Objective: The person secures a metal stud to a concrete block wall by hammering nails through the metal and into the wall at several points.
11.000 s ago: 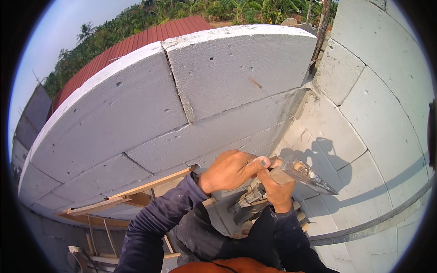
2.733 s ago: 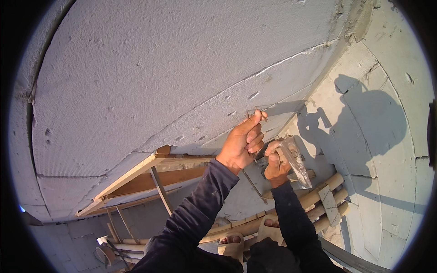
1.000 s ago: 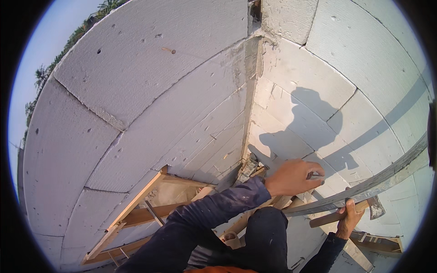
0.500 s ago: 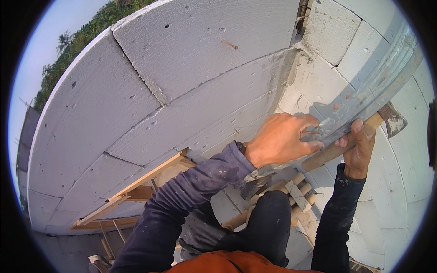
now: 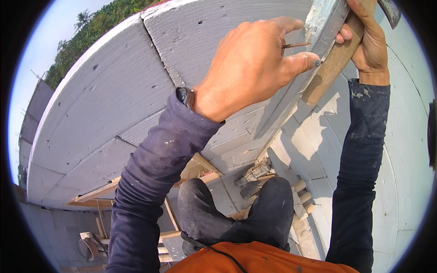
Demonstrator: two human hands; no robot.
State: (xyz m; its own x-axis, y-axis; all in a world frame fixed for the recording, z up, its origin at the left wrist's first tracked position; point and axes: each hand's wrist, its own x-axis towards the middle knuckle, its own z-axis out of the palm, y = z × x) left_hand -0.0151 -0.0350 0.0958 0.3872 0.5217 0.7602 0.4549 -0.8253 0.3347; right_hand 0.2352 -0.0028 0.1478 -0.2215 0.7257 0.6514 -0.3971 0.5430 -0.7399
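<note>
My left hand [image 5: 250,66] reaches up in front of the block wall, thumb and fingers closed around a thin rusty nail [image 5: 297,45]. The nail's pointed end sticks out to the right, at the edge of a long grey metal bar [image 5: 314,50] smeared with mortar. My right hand [image 5: 371,48] grips the bar together with the wooden handle of a hammer [image 5: 332,68]. The hammer's dark, blade-like head [image 5: 390,12] shows at the upper right. Running down from my hands, the bar slants past the left wall's face, casting a shadow there.
Pale block walls [image 5: 100,104] rise on the left and right [image 5: 400,150], meeting in a corner. Below are wooden framing [image 5: 93,195], round timber poles [image 5: 302,193] and my bent knees [image 5: 271,200]. Trees [image 5: 86,36] stand beyond the wall top.
Both hands have moved up, the left one also slightly left. The metal bar has swung from the right wall to the left wall's face. The nail and hammer have travelled with my hands.
</note>
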